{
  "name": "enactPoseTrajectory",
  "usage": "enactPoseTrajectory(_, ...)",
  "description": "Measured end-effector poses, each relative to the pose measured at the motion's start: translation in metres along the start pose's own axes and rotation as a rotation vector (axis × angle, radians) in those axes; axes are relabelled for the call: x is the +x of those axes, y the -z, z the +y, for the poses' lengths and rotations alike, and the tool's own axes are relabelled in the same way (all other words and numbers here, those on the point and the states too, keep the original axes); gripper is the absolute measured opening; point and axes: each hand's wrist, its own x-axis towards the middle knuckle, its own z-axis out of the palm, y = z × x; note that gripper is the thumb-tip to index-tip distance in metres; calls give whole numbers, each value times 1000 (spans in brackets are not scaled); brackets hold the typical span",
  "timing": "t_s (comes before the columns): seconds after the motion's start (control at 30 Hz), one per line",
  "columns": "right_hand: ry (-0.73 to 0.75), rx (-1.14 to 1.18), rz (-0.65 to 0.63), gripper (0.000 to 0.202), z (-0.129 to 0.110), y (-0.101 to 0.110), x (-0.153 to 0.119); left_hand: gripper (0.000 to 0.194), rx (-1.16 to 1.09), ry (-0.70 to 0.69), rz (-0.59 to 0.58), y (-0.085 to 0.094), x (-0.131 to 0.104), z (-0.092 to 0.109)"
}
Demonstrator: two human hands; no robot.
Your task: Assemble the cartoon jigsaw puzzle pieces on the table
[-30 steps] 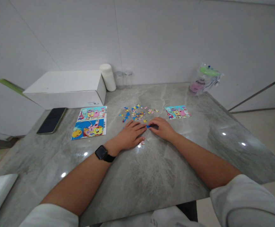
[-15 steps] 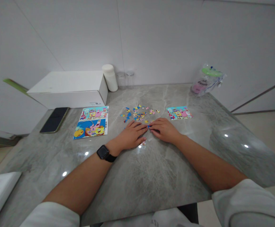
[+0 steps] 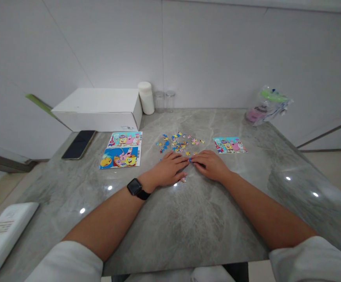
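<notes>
My left hand (image 3: 170, 169) lies on the grey table, its fingers spread a little and the tips beside a small blue puzzle piece (image 3: 190, 159). My right hand (image 3: 210, 165) has its fingertips closed together on that blue piece. Under the left thumb, some pink and white pieces (image 3: 182, 179) show partly; the rest is hidden by the hand. Just beyond both hands lie several loose, colourful puzzle pieces (image 3: 179, 145). A small cartoon picture card (image 3: 230, 145) is to their right, and a larger sheet with two cartoon pictures (image 3: 121, 150) is to their left.
A white box (image 3: 96, 109), a white bottle (image 3: 146, 98) and two clear jars (image 3: 165, 102) stand along the wall. A phone (image 3: 79, 145) lies at left, and a white object (image 3: 8, 235) is nearer. A plastic-wrapped cup (image 3: 261, 109) stands at back right.
The whole view has shifted, so the things on the table appear farther right. Both hands stay in nearly the same place beside the blue piece.
</notes>
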Motion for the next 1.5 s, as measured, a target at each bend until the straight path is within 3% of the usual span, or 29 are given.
enactPoseTrajectory(0.23,16,2,23,24,-1,1,-1,41,-57,-3,103,10,3,3)
enactPoseTrajectory(0.33,-2,8,66,26,0,1,-2,35,-119,159,282,13,4,-3)
enactPoseTrajectory(0.47,-26,37,110,26,3,1,-2,25,-260,451,585,10,3,-25)
enactPoseTrajectory(0.63,-75,40,220,23,10,-1,-2,36,-493,592,783,-2,4,-53)
enactPoseTrajectory(0.73,-143,33,373,23,11,7,2,42,-547,614,826,-7,4,-60)
enactPoseTrajectory(0.83,-221,28,487,22,10,30,15,43,-555,623,840,-7,4,-61)
enactPoseTrajectory(0.97,-268,5,481,22,16,68,53,40,-556,633,821,-4,4,-60)
enactPoseTrajectory(1.07,-335,-31,408,23,27,78,89,38,-591,635,811,-2,5,-59)
enactPoseTrajectory(1.2,-409,-80,267,24,38,44,124,36,-616,641,800,-2,5,-58)
enactPoseTrajectory(1.37,-426,-215,36,35,31,-18,129,29,-634,629,770,-2,5,-57)
enactPoseTrajectory(1.5,-475,-264,-10,33,31,-29,124,28,-639,628,758,-3,6,-57)
